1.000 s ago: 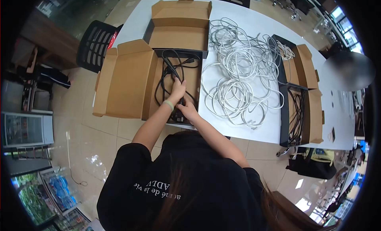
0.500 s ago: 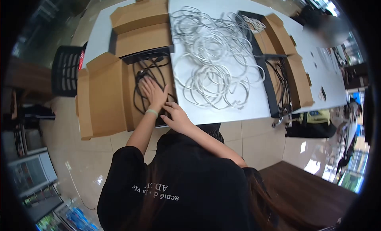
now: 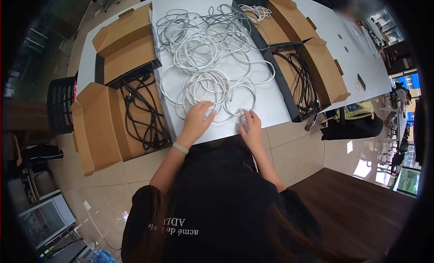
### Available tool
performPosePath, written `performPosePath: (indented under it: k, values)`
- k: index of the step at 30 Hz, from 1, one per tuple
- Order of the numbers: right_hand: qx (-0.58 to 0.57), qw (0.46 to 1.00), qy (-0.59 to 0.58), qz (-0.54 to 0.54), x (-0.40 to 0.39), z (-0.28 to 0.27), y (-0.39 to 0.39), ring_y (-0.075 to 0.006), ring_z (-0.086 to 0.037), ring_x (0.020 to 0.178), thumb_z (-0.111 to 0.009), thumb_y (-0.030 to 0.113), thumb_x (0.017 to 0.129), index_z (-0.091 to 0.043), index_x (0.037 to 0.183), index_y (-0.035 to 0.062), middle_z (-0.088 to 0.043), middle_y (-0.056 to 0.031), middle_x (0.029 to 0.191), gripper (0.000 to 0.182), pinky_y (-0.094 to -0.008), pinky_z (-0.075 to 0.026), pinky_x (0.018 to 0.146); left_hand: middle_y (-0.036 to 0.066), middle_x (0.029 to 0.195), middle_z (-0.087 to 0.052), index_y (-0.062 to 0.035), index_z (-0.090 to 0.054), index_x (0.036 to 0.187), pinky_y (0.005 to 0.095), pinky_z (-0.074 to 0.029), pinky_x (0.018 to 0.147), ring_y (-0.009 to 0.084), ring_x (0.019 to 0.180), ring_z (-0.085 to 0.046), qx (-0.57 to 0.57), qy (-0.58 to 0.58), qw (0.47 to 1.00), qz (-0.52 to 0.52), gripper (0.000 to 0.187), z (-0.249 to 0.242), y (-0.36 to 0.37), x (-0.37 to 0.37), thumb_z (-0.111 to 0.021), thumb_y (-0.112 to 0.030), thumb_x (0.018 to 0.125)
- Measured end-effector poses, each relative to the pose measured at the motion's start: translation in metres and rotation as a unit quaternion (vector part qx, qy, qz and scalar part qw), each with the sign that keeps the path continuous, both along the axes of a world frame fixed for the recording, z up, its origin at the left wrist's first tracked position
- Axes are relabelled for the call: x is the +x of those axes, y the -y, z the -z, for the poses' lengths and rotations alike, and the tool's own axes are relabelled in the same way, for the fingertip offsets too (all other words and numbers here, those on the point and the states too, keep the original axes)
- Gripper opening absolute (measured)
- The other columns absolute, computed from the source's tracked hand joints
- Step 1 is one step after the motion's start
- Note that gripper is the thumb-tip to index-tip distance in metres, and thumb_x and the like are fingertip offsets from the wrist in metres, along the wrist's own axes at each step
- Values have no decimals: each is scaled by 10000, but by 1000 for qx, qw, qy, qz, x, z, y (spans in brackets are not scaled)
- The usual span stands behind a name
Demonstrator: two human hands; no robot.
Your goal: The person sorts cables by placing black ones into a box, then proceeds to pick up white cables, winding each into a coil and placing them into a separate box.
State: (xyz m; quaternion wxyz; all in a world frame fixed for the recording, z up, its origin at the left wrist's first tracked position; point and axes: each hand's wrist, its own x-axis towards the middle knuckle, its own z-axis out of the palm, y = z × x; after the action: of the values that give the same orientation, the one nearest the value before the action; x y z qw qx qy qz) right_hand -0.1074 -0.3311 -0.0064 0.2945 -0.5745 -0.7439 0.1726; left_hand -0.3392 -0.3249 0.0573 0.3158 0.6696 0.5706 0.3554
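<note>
A tangled heap of white and grey cables covers the middle of the white table. My left hand, with a pale band at the wrist, touches the near edge of a white coil, its fingers apart. To its right, my right hand is at the near end of the heap, thumb and fingers spread, with fingertips beside a loose white loop. Black cables lie in the open cardboard box at the left.
An open box stands at the back left. On the right, one open box holds a white cable and another holds black cables. A phone lies at the far right. Part of another person shows at the top right.
Both hands have moved from the left box of black cables to the near end of the white heap. The view has shifted, and the black cables lie uncovered in their box.
</note>
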Motion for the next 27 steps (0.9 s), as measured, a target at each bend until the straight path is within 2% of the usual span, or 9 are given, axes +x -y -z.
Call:
performPosePath:
  k: [4,8,17,18,20,21,25,26,27]
  values:
    - [-8,993,56,-102,27,-3,-33,-308,-511,952,-658,98,699,-522,1212,142,-492,-153,1181,533,-378,-467,791,177,1197,-441,-41,-594,965,398,-376,910,354,1097,-426,36,-222,974,31,330,49,-5,57,-711,-193,696]
    - [-14,993,20,-115,61,4,-60,-285,-539,880,-651,75,693,-621,1026,117,-554,-123,1056,336,-360,-480,752,169,1162,-458,-55,-570,743,399,-399,883,340,1043,-445,-22,-206,978,-13,206,56,-18,90,-738,-126,648]
    - [-61,972,-169,-149,130,-18,-103,-284,-614,872,-594,38,780,-612,1017,13,-586,-155,1107,239,-319,-525,707,143,1149,-514,-35,-597,759,407,-458,785,347,922,-525,-32,-236,970,-55,175,5,-39,153,-638,-205,759]
    - [-83,964,-203,-151,135,-24,-104,-273,-627,855,-592,46,797,-612,1021,6,-595,-155,1106,229,-304,-533,688,136,1047,-580,-20,-608,777,406,-458,756,326,872,-546,14,-234,969,-77,193,-8,-40,156,-608,-213,789]
    - [-96,957,-224,-158,145,-32,-102,-246,-631,862,-604,79,811,-610,1043,9,-619,-146,1068,242,-306,-529,706,123,931,-617,-7,-604,782,411,-449,716,329,803,-555,9,-171,979,-112,202,-27,-46,157,-598,-207,807]
    - [-107,954,-220,-172,150,-38,-101,-230,-632,863,-612,87,810,-616,1038,12,-621,-140,1066,240,-300,-529,701,111,796,-613,14,-593,776,341,-436,617,237,706,-560,-4,-114,983,-147,225,-52,-48,164,-577,-202,837]
    - [-211,913,-281,-209,162,-66,-96,-211,-595,963,-650,133,794,-608,1069,22,-600,-140,1107,300,-299,-505,762,54,771,-604,-11,-580,777,244,-386,538,111,654,-513,-79,25,985,-152,205,-133,-61,205,-553,-195,864]
    - [-216,896,-314,-228,164,-80,-94,-237,-579,999,-665,158,783,-610,1065,24,-592,-156,1109,317,-310,-496,787,39,763,-588,-4,-575,813,253,-378,524,100,609,-473,-73,195,972,-110,180,-146,-66,226,-534,-167,876]
    - [-210,892,-313,-250,168,-98,-90,-236,-511,1106,-681,168,767,-544,1191,61,-542,-152,1199,458,-324,-450,862,23,755,-572,4,-570,848,262,-370,509,90,564,-432,-66,360,928,-65,158,-154,-71,249,-516,-139,888]
